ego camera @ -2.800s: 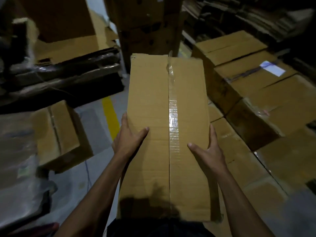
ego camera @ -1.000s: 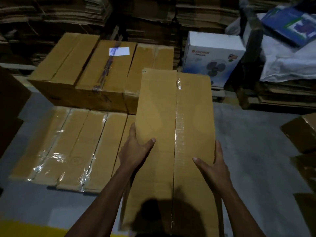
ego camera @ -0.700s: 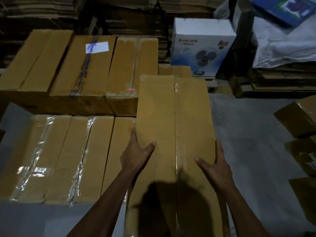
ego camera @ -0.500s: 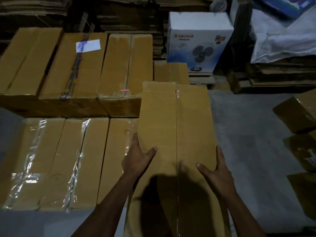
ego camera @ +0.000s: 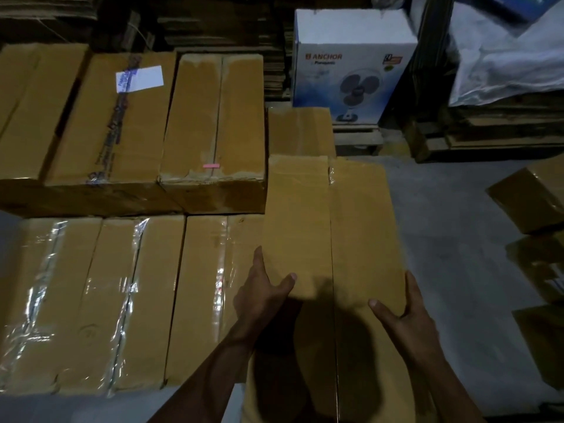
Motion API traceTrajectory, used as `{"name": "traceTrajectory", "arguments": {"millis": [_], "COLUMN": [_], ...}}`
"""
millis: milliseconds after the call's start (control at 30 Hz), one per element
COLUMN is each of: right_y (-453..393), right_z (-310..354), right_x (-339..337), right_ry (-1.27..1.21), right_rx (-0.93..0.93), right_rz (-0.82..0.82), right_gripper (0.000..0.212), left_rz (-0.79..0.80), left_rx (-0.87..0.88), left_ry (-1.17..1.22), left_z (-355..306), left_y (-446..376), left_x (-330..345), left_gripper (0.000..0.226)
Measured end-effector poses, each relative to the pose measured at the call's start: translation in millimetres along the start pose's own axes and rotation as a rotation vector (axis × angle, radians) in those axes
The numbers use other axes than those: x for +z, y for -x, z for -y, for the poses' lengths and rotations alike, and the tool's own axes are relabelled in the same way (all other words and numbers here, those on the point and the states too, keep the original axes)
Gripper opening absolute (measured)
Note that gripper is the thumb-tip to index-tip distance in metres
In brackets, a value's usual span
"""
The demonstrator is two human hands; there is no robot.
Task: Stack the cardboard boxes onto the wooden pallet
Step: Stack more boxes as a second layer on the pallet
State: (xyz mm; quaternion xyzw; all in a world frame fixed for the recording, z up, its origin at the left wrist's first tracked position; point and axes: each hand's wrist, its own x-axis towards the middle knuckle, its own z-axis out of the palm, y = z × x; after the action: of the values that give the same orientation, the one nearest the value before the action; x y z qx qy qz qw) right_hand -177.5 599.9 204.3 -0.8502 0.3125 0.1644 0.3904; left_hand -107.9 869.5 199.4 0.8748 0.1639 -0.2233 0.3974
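Observation:
I hold a long taped cardboard box (ego camera: pixel 332 227) lengthwise in front of me. My left hand (ego camera: pixel 262 297) grips its left edge and my right hand (ego camera: pixel 403 312) grips its right edge. It hangs at the right end of a low row of taped boxes (ego camera: pixel 100 300), next to the rightmost one (ego camera: pixel 207 288). Behind that row sits a taller row of boxes (ego camera: pixel 210 117), one with a white label (ego camera: pixel 139 78). A smaller box (ego camera: pixel 300 131) lies just beyond my box. The pallet under the stack is hidden.
A white fan carton (ego camera: pixel 351 65) stands on a wooden pallet (ego camera: pixel 357 138) at the back. Flattened cardboard piles (ego camera: pixel 213 22) line the rear. Loose boxes (ego camera: pixel 531 199) lie on the grey floor (ego camera: pixel 451 239) at the right. White sacking (ego camera: pixel 512 56) sits top right.
I turned from the aisle toward the stacked boxes and stepped closer. The held box has come lower and nearer the right end of the front row.

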Motion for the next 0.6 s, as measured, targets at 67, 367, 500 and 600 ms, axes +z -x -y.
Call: {"name": "traceTrajectory", "arguments": {"millis": [67,367,500,600], "right_y": [-10,-81,-112,-134], "right_z": [5,40,57,62], "right_x": [3,17,21,31], "right_ry": [-0.023,-0.125,-0.155,-0.178], "right_rx": [-0.022,-0.075,-0.113,-0.097], "right_rz": [-0.006,-0.041,-0.036,-0.01], "right_gripper": [0.108,0.098,0.1,0.099], "left_rz": [-0.005,-0.085,-0.086,-0.049], "left_rx": [0.006,0.097,0.14,0.138], "left_ry": [-0.022,-0.009,0.074,0.166], "left_z": [-6,-37,-47,-43], "left_y": [-18,-98,-125,-145], "left_x": [0,-13,-19,-18], "left_gripper": [0.102,0.088,0.087,0.092]}}
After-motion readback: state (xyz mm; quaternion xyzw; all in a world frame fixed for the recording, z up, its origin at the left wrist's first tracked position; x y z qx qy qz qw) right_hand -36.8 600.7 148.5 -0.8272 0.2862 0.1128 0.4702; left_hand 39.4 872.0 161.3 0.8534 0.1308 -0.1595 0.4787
